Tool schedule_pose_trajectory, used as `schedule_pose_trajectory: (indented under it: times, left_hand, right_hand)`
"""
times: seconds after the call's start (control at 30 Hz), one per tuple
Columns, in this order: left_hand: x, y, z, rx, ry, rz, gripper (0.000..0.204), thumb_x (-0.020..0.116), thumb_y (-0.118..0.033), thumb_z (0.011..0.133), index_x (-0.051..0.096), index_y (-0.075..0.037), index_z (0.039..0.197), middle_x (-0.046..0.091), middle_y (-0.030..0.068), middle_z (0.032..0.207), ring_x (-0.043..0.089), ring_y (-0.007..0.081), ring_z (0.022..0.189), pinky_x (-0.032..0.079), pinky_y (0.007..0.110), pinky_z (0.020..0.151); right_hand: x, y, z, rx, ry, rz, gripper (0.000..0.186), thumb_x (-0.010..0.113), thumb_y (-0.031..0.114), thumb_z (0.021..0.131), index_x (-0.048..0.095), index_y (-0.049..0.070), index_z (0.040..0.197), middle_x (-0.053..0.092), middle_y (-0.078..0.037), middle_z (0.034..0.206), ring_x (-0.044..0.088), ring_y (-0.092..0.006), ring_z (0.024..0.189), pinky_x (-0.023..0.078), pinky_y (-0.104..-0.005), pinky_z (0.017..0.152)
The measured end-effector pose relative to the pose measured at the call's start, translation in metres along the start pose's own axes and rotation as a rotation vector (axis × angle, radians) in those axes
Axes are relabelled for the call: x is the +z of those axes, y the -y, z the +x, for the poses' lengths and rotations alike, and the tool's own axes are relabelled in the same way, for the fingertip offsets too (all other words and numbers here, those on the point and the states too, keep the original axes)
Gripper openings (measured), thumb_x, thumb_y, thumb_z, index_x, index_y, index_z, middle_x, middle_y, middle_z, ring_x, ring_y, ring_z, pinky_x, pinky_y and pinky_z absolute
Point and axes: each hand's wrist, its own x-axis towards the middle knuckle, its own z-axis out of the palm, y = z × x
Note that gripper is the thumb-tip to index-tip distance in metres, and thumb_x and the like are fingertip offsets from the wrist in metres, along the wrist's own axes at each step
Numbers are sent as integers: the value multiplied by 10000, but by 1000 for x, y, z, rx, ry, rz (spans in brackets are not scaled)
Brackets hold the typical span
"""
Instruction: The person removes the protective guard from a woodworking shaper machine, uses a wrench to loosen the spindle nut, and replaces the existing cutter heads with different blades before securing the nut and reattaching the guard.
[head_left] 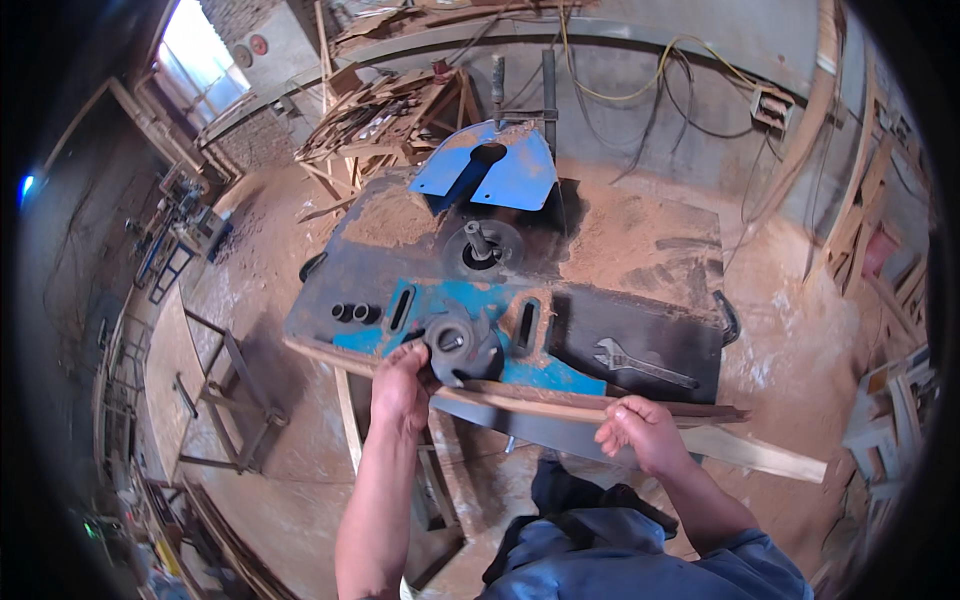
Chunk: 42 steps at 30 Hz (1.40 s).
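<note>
My left hand (401,388) grips the left rim of a dark round toothed cutter head (462,345), thumb against its edge. The cutter head is over a teal metal plate (550,374) with two slots, at the near side of a dark machine table (400,245). My right hand (640,434) is closed beside the wooden strips (540,400) along the table's front edge. Whatever its curled fingers hold, if anything, is hidden. Farther back, a bare upright spindle (478,240) rises from a round opening. An adjustable wrench (645,364) lies on the table's right part.
Behind the spindle stands a blue notched guard (500,172). Two small dark rings (350,312) sit at the left of the table. Sawdust (640,240) covers much of its right side. A wooden bench (385,125) with scattered tools is farther back; cables (665,80) hang on the wall.
</note>
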Motion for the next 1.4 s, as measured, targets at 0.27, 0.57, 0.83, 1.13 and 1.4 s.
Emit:
schedule_pose_trajectory:
  times: [0.27, 0.57, 0.83, 1.13, 1.4]
  left_hand:
    - [29, -39, 196, -50, 78, 120, 86, 503, -101, 999, 573, -50, 1007, 668, 75, 927, 678, 225, 798, 576, 419, 735]
    - [59, -20, 349, -230, 171, 294, 132, 475, -163, 1030, 592, -110, 1061, 669, 52, 994, 642, 209, 885, 517, 401, 774]
    - [55, -5, 379, -286, 332, 342, 112, 474, -156, 1031, 580, -123, 1036, 677, 42, 971, 669, 186, 851, 555, 366, 706]
    - [57, -15, 371, -212, 305, 450, 75, 579, -154, 988, 600, -86, 964, 643, 22, 819, 622, 139, 663, 556, 296, 548]
    - [60, -31, 376, -198, 372, 589, 169, 586, -164, 991, 608, 3, 982, 584, 45, 711, 542, 131, 509, 506, 264, 448]
  right_hand:
    - [37, 4, 21, 2, -80, 8, 182, 491, 97, 1021, 603, -40, 1062, 710, -135, 885, 666, -148, 714, 559, -283, 673]
    - [66, -3, 27, -65, -564, 30, 164, 474, 120, 1007, 589, 9, 968, 679, -164, 753, 653, -218, 609, 563, -336, 584]
    - [119, -4, 57, -100, -662, 36, 204, 512, 178, 1015, 590, -1, 957, 686, -159, 756, 661, -211, 617, 562, -330, 600]
    - [129, 3, 74, -112, -690, -20, 234, 525, 196, 1013, 594, -22, 966, 686, -152, 750, 643, -192, 600, 541, -315, 591]
    - [118, -5, 71, -101, -683, -20, 223, 518, 192, 1016, 590, -16, 985, 688, -153, 750, 640, -183, 593, 537, -303, 581]
